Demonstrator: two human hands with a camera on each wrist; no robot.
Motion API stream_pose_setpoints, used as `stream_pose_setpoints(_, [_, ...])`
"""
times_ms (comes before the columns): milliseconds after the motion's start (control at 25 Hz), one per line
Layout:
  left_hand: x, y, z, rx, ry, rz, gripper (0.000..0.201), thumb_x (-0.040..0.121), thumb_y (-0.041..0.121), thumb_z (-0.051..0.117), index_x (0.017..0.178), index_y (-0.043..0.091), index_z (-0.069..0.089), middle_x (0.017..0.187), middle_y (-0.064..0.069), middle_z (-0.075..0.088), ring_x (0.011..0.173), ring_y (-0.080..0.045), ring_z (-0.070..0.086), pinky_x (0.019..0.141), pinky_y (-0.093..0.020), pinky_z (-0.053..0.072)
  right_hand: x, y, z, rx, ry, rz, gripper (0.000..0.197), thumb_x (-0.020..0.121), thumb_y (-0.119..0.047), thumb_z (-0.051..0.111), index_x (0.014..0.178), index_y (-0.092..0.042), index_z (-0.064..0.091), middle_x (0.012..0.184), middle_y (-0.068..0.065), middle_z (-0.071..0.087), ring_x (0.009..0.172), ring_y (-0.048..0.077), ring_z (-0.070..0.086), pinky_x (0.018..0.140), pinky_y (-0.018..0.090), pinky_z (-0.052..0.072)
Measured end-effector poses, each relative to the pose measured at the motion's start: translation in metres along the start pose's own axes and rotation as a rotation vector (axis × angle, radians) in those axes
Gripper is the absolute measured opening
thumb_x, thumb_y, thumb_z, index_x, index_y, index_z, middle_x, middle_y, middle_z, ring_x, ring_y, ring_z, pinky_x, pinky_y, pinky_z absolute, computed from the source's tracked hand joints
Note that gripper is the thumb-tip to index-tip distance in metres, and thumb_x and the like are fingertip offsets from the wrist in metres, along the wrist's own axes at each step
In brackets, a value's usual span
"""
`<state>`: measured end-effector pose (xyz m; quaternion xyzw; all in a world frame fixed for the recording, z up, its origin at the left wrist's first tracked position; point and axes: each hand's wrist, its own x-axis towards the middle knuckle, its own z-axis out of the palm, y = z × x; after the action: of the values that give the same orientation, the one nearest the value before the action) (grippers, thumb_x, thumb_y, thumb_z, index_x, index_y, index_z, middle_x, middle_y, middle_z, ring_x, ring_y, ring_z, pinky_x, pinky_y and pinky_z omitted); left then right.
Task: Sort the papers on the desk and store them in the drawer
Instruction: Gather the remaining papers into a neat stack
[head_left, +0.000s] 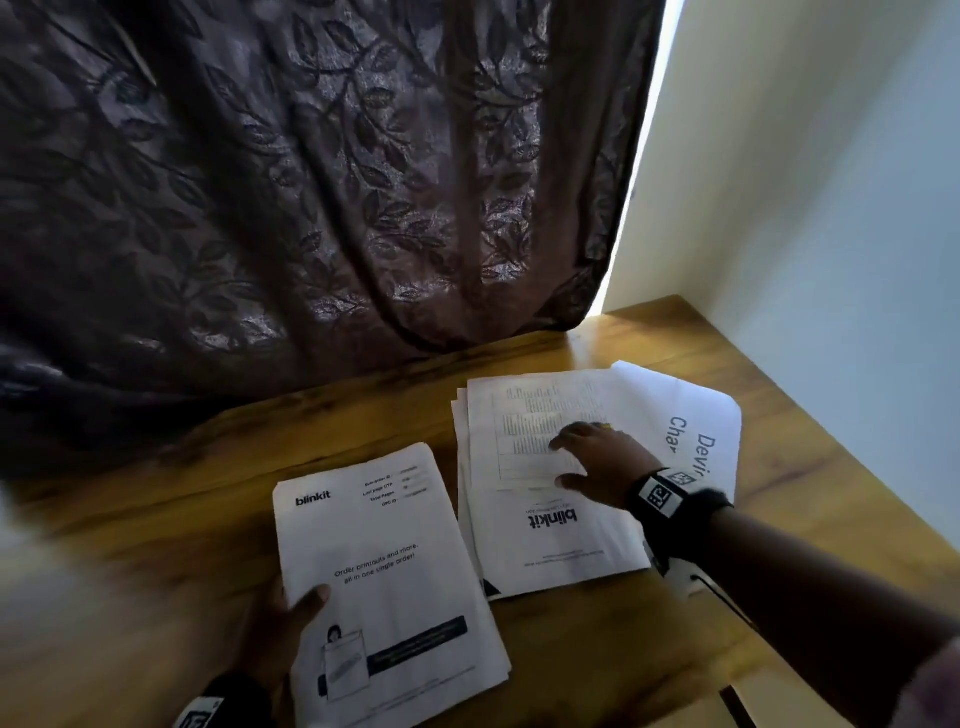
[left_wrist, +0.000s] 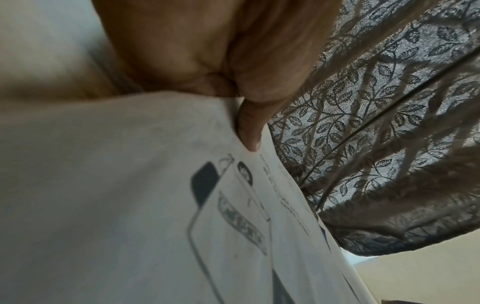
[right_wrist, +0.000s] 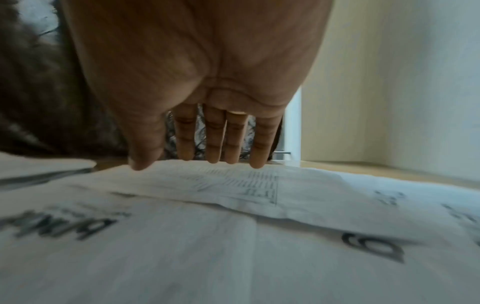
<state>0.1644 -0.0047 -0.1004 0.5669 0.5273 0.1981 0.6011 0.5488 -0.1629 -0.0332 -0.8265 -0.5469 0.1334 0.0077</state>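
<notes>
A sorted stack of white papers (head_left: 384, 566) with a "blinkit" cover sheet sits at the desk's front. My left hand (head_left: 291, 618) grips its left edge, thumb on top (left_wrist: 249, 131) and fingers hidden underneath. To the right lies a loose pile of papers (head_left: 550, 540), topped by a sheet with printed tables (head_left: 524, 415). My right hand (head_left: 592, 457) rests on that sheet with straight fingers (right_wrist: 215, 142), its fingertips touching the paper (right_wrist: 233, 185).
The wooden desk (head_left: 363, 405) runs back to a dark leaf-patterned curtain (head_left: 311, 182). A white wall (head_left: 831, 208) borders the desk on the right. A large sheet with big lettering (head_left: 696, 441) sticks out from under the right pile. No drawer is visible.
</notes>
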Motion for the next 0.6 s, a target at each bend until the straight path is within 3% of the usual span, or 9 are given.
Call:
stream_pose_setpoints(80, [-0.001,0.002,0.001,-0.011,0.035,-0.011,0.039,0.091,0.004,0.061,0.128,0.010,0.052,0.103,-0.009,0.064,0.091,-0.027,0.062,0.070,-0.035,0.049,0.011,-0.004,0.003,-0.136,-0.053,-0.132,0.067,0.088,-0.051,0.059,0.146,-0.026,0.037,0.155,0.001,0.034,0.139,0.024,0.037,0.108,0.045,0.041])
stream_pose_setpoints(160, [-0.002,0.000,0.001,-0.001,0.048,-0.016,0.039,0.090,0.006,0.063,0.128,0.011,0.052,0.101,-0.008,0.065,0.087,-0.023,0.063,0.066,-0.033,0.049,0.020,-0.008,0.007,-0.173,-0.118,-0.155,0.071,0.092,-0.048,0.055,0.150,-0.020,0.029,0.157,0.004,0.029,0.140,0.026,0.036,0.109,0.045,0.041])
stream_pose_setpoints(320, [-0.002,-0.002,0.001,0.017,0.054,-0.019,0.035,0.090,0.009,0.064,0.124,0.012,0.056,0.103,-0.011,0.068,0.086,-0.024,0.065,0.064,-0.034,0.050,0.030,-0.017,0.013,-0.293,-0.125,-0.181,0.042,0.097,-0.026,0.045,0.136,-0.011,0.044,0.133,0.011,0.054,0.111,0.033,0.061,0.084,0.044,0.056])
stream_pose_setpoints(400, [0.000,-0.003,0.001,-0.002,0.054,-0.006,0.034,0.090,0.009,0.064,0.123,0.013,0.056,0.101,-0.009,0.068,0.086,-0.024,0.065,0.063,-0.033,0.049,0.029,-0.021,0.010,-0.344,-0.116,-0.196,0.038,0.094,-0.019,0.047,0.131,-0.012,0.045,0.119,0.011,0.062,0.098,0.034,0.066,0.074,0.041,0.055])
stream_pose_setpoints(520, [0.001,-0.006,0.000,-0.014,0.049,0.001,0.035,0.089,0.009,0.065,0.123,0.011,0.055,0.099,-0.009,0.069,0.086,-0.025,0.067,0.063,-0.034,0.051,0.025,-0.042,-0.001,-0.373,-0.026,-0.196,0.026,0.095,-0.018,0.045,0.119,-0.013,0.055,0.103,0.010,0.070,0.088,0.034,0.070,0.066,0.038,0.053])
stream_pose_setpoints(600, [0.003,-0.008,-0.002,-0.028,0.039,-0.006,0.034,0.089,0.010,0.065,0.122,0.014,0.055,0.101,-0.011,0.069,0.087,-0.028,0.067,0.064,-0.037,0.053,0.022,-0.069,0.000,-0.338,0.058,-0.205,0.025,0.097,-0.023,0.043,0.112,-0.013,0.061,0.109,0.012,0.070,0.090,0.033,0.070,0.065,0.037,0.054])
